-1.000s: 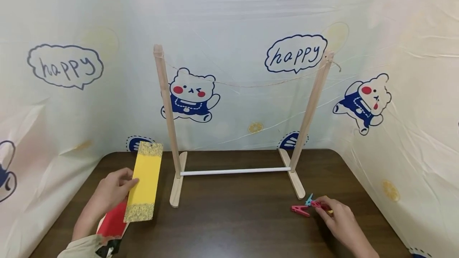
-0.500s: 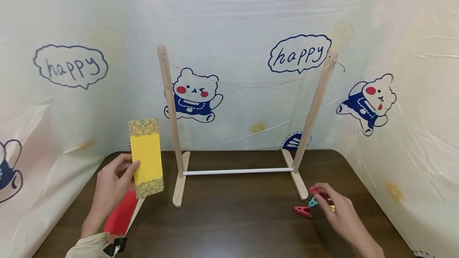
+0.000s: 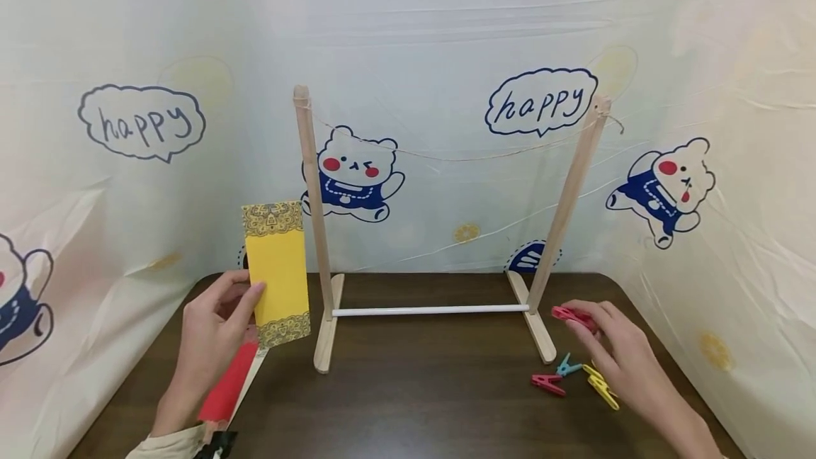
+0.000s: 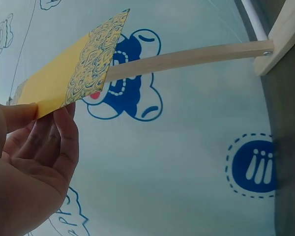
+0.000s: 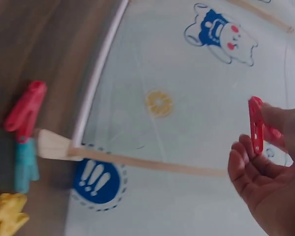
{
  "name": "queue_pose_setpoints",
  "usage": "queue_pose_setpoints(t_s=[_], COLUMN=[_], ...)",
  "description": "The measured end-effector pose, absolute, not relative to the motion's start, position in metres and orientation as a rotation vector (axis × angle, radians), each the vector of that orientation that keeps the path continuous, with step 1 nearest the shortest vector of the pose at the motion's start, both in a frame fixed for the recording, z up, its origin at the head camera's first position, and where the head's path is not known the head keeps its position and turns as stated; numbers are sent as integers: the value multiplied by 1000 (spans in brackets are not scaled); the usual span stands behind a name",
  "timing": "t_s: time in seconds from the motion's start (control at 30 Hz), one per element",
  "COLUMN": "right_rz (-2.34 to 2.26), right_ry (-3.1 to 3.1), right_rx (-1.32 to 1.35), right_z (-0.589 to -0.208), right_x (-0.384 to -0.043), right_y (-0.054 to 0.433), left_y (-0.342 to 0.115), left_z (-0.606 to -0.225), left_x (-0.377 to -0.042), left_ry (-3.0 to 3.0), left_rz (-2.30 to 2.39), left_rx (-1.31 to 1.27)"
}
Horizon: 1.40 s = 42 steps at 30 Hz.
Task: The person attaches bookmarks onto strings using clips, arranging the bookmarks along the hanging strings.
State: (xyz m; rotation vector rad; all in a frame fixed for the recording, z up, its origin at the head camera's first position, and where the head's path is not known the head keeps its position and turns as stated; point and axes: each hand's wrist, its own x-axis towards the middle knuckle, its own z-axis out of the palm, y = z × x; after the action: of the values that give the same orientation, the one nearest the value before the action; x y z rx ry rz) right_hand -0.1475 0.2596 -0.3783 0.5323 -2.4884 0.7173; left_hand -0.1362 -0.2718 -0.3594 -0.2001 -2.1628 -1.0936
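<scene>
A yellow card with patterned bands at both ends [image 3: 278, 271] stands nearly upright in my left hand [image 3: 213, 338]; thumb and fingers pinch its left edge, as the left wrist view [image 4: 49, 142] also shows. My right hand [image 3: 627, 353] holds a red clothespin [image 3: 576, 317] between thumb and fingers, raised over the table's right side. In the right wrist view this clothespin [image 5: 256, 125] sits at the fingertips. Below lie another red clothespin [image 3: 548, 384], a blue one [image 3: 567, 365] and a yellow one [image 3: 601, 387]. Partly behind my left wrist is a red card [image 3: 231, 381] on the table.
A wooden stand with two posts [image 3: 314, 197] and a white crossbar [image 3: 430, 310] stands at the table's back. A thin string [image 3: 446, 159] sags between the post tops. Behind the brown table [image 3: 414, 388] hangs a printed curtain [image 3: 421, 34].
My left hand has lifted the yellow card and turned it more upright, slightly right. My right hand has picked up a red clothespin from the group and raised it.
</scene>
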Motion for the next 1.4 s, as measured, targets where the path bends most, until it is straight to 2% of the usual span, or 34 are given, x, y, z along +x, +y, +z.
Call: queue_pose_setpoints(t_s=[0.53,0.93,1.4], right_rz=[733,833,882], right_ry=[-2275,-2351,-2205], right_rx=[805,917,1096], right_z=[-313,-282,-223], right_x=[-164,-178,-205], right_y=[220,182,127], left_y=[-268,-267,-253], left_z=[-323,-312,-307], left_x=[-147,-155,-172], left_ry=[-2137,-2153,-2184], left_rz=[-994,-1016,-1039], left_rx=[-272,-249,-338])
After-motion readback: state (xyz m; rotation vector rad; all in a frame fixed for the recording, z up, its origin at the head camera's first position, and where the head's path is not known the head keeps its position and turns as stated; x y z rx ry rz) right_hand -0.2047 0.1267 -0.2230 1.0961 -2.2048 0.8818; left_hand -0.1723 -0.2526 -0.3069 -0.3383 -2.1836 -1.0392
